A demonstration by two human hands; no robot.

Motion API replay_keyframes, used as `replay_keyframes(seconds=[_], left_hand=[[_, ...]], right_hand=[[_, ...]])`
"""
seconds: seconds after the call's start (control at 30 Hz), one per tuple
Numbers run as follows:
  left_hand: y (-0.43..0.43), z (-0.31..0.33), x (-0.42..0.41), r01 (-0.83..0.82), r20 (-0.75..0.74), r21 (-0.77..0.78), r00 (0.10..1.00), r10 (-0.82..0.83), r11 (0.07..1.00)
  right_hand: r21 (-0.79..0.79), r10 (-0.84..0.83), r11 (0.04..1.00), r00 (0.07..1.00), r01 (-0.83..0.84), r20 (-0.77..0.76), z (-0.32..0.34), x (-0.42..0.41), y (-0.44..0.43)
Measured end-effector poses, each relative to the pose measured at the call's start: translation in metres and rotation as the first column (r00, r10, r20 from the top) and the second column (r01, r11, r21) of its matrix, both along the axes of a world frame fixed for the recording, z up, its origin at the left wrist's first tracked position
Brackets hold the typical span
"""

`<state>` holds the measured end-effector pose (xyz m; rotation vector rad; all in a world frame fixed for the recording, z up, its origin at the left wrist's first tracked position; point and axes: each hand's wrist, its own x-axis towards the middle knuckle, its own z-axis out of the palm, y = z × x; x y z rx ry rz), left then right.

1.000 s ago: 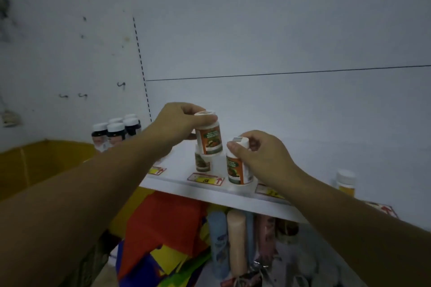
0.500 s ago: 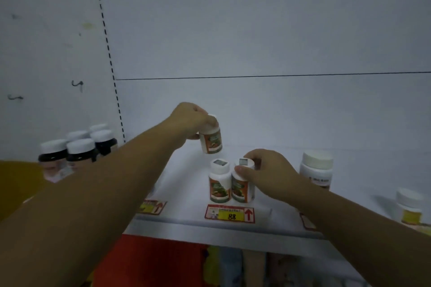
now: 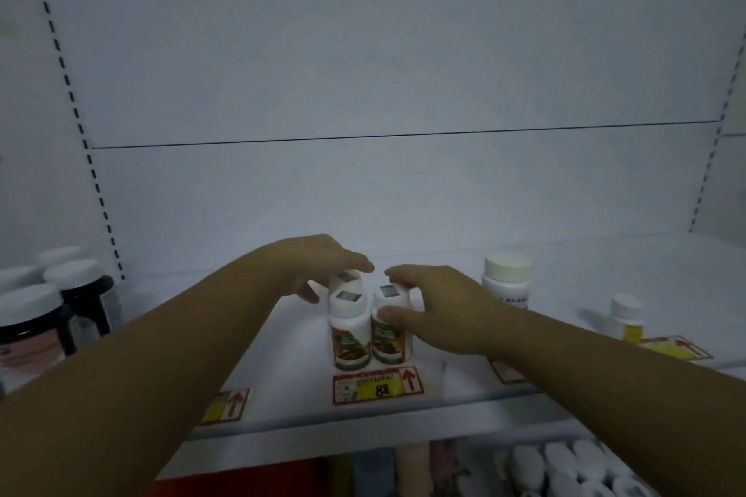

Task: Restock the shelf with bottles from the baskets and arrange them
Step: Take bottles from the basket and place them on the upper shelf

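Observation:
Three small white bottles with orange-green labels stand close together on the white shelf. The front left bottle and the front right bottle stand side by side; the back bottle stands right behind the left one. My left hand hovers over the back bottle, its fingers stretched across the cap and its thumb clear of the bottle's side. My right hand grips the front right bottle, thumb on its front and fingers curled over the cap.
A larger white bottle and a small yellow-labelled bottle stand to the right. Dark jars with white lids crowd the left end. A price tag marked 88 lies at the shelf's front. More white bottles lie on the shelf below.
My left hand has lowered its bottle from the air onto the shelf behind the front left one and loosened its hold. My right hand stays on the front right bottle. The view has tilted up.

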<state>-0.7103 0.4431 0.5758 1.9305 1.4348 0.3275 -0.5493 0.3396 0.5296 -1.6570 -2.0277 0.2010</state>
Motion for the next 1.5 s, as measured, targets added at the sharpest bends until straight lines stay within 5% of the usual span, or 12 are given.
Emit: replay_keyframes(seconds=[0.13,0.3,0.6,0.8,0.9,1.07,1.3,1.5], left_hand=[[-0.013,0.033,0.024,0.154,-0.147,0.315,0.983,-0.112,0.937],[-0.054,0.068,0.077,0.454,-0.599,0.584,0.801,-0.021,0.673],[-0.161,0.043,0.225,0.533,-0.484,0.545,0.83,-0.276,0.648],[-0.251,-0.024,0.343,0.602,-0.358,0.623,0.787,-0.503,0.499],[-0.299,-0.072,0.385,0.637,-0.208,0.568,0.723,-0.658,0.521],[-0.306,-0.158,0.421,0.719,-0.374,0.341,0.695,-0.614,0.606],[-0.248,-0.25,0.45,0.478,-0.168,0.139,0.875,-0.454,0.868],[-0.188,-0.329,0.516,0.285,-0.014,-0.02,0.958,-0.285,0.958]], right_hand=[[0.269,-0.132,0.959,0.979,0.086,0.155,0.046,0.024,-0.004],[0.085,-0.164,0.986,0.778,0.142,0.606,0.076,0.088,-0.033],[0.076,-0.199,0.98,0.84,0.186,0.506,0.052,0.229,-0.183],[-0.094,-0.267,0.926,0.811,0.366,0.521,0.002,0.346,-0.311],[-0.211,-0.291,0.86,0.785,0.465,0.546,-0.037,0.389,-0.347],[-0.338,-0.327,0.793,0.823,0.507,0.465,-0.106,0.443,-0.366],[-0.395,-0.381,0.793,0.884,0.463,0.272,-0.206,0.485,-0.319],[-0.369,-0.391,0.819,0.899,0.438,0.198,-0.276,0.517,-0.225]])
